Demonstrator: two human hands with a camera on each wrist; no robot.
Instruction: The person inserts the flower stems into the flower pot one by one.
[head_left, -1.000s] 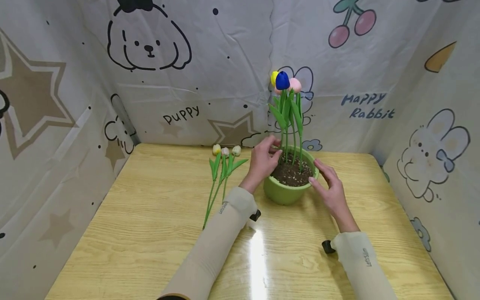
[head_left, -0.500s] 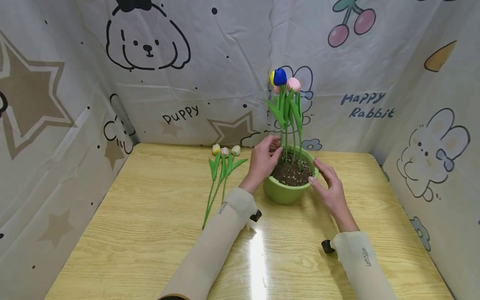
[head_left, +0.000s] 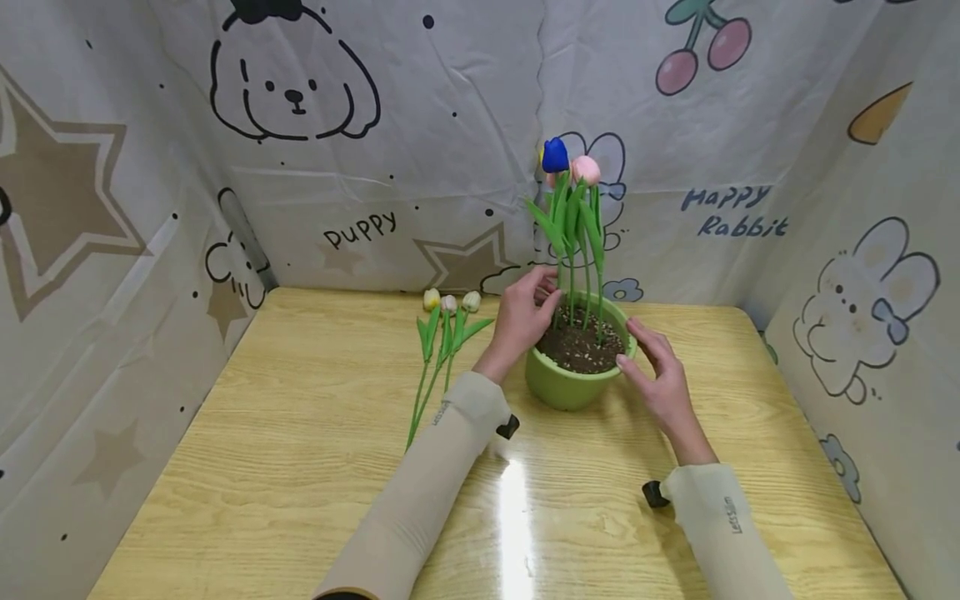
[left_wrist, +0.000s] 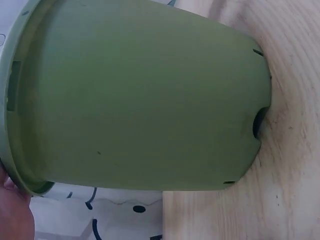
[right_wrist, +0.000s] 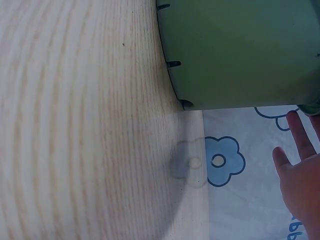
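Observation:
A green flowerpot (head_left: 566, 390) filled with dark soil (head_left: 581, 348) stands upright on the table, with several artificial tulips rising from it. My left hand (head_left: 521, 312) is over the pot's left rim, thumb and fingers pinching the stem of the blue tulip (head_left: 555, 156); its fingertips are partly hidden. Pink tulips (head_left: 587, 171) stand beside it, and a yellow one is mostly hidden behind. Against the right rim rest the thumb and extended fingers of my right hand (head_left: 663, 390). The left wrist view is mostly filled by the pot wall (left_wrist: 140, 95).
To the left of the pot, several pale tulips (head_left: 447, 333) lie on the wooden table (head_left: 300, 400), their lower stems partly behind my left forearm. A printed cloth (head_left: 465, 100) hangs along the back and both sides.
The blue tulip has shifted left with my left hand, its bloom now covering most of the yellow one. My right hand stays against the rim.

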